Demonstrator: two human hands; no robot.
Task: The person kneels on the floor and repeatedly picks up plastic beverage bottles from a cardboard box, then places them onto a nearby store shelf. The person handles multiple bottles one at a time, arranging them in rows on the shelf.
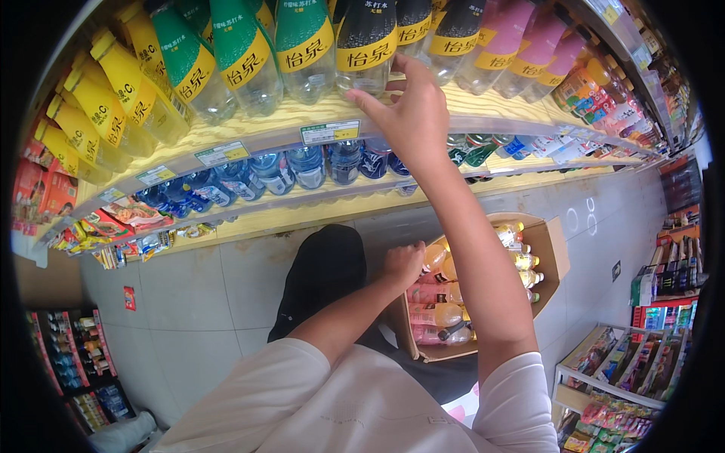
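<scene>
My right hand reaches up to the top shelf. Its thumb and fingers are around the lower part of a clear plastic drink bottle with a black and yellow label, which stands upright in the front row. Down by my knee, my left hand has its fingers curled at the near left side of an open cardboard box. Inside the box lie several drink bottles, some with pink labels and some with yellow caps. Whether the left fingers grip the box wall or a bottle is hidden.
Green-labelled bottles, yellow bottles and pink-labelled bottles flank it on the wooden shelf. Blue water bottles fill the shelf below. A snack rack stands at the right, over a tiled floor.
</scene>
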